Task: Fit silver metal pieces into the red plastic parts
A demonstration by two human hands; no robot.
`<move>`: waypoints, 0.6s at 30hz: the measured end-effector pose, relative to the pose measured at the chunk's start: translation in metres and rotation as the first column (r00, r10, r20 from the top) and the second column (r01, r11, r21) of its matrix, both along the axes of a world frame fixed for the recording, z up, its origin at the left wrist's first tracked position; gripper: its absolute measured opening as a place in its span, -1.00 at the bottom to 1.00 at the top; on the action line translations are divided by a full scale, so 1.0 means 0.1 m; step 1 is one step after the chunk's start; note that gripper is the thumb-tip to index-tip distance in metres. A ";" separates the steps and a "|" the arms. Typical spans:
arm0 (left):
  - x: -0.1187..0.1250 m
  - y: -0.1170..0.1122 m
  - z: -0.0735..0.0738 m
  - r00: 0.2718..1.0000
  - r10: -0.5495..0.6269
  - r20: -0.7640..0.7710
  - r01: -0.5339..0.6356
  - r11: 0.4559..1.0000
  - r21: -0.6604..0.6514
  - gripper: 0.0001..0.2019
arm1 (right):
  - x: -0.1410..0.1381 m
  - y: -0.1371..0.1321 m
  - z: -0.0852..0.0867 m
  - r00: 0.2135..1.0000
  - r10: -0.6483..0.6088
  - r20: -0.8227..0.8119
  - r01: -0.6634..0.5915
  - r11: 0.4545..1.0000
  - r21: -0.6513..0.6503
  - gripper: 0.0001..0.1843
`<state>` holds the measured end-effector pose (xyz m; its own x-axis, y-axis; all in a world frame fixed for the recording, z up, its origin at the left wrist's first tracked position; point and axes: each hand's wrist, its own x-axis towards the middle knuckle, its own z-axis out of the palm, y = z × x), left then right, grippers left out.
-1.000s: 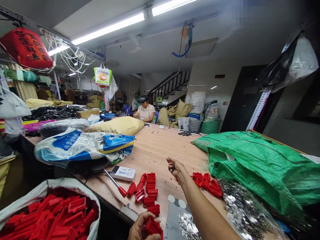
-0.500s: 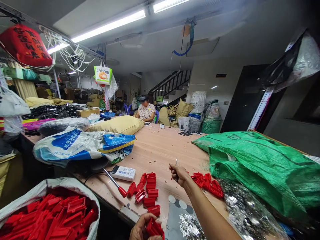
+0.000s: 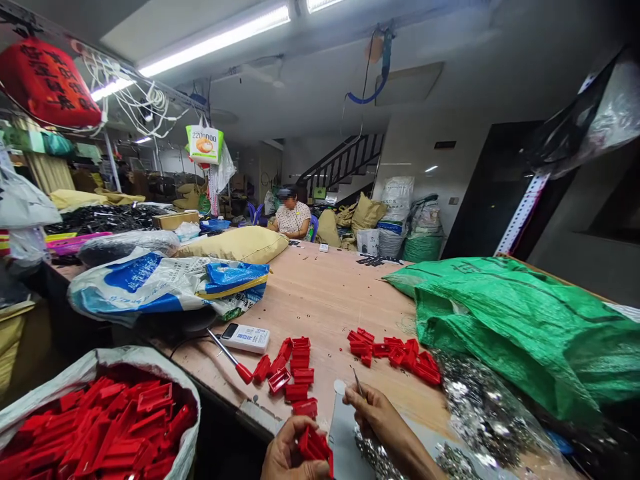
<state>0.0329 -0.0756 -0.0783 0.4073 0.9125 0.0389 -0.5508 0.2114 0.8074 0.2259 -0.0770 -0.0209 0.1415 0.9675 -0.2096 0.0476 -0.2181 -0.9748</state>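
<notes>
My left hand [image 3: 290, 453], at the bottom edge, has its fingers wrapped round a hollow red plastic part [image 3: 316, 448]. To its right, my right hand [image 3: 377, 417] grips a thin, pointed metal tool [image 3: 357, 381] with the tip up; its exact kind I cannot make out. Below the right hand lies a grey pad [image 3: 343, 427] bearing small shiny metal pieces [image 3: 375, 457]. Similar red parts [image 3: 300, 370] stand in a loose cluster beyond my left hand. Another group of red parts [image 3: 400, 353] lies farther off to the right.
At lower left stands a white sack [image 3: 193, 387] full of red parts. A red-handled metal rod [image 3: 235, 360] lies beside a white device [image 3: 247, 338]. A clear bag of metal pieces [image 3: 480, 407] and a green sack [image 3: 500, 320] occupy the right. A person [image 3: 293, 217] sits across the table [image 3: 310, 293].
My right hand has drawn back toward me, from the right-hand red group to above the grey pad. Red parts show where it was. The left hand still holds its red part.
</notes>
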 end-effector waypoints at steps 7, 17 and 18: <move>-0.16 -0.07 0.32 0.956 0.087 -0.281 -0.016 0.969 0.246 -0.64 | -0.19 -0.55 -0.11 0.953 -0.016 0.303 -0.017 0.994 0.107 -0.59; -0.13 -0.07 0.15 0.852 0.159 -0.500 0.089 0.896 0.435 -0.64 | -0.39 -0.90 -0.03 0.860 -0.096 0.502 -0.009 0.979 0.203 -0.77; -0.12 -0.06 0.14 0.840 0.157 -0.519 0.111 0.887 0.448 -0.64 | -0.38 -0.92 -0.04 0.853 -0.092 0.514 -0.020 0.978 0.208 -0.78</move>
<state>0.0211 -0.0814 -0.0648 0.4642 0.8566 0.2254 -0.0107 -0.2490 0.9684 0.1875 -0.1686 -0.0253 0.2110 0.9725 0.0990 0.5533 -0.0353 -0.8322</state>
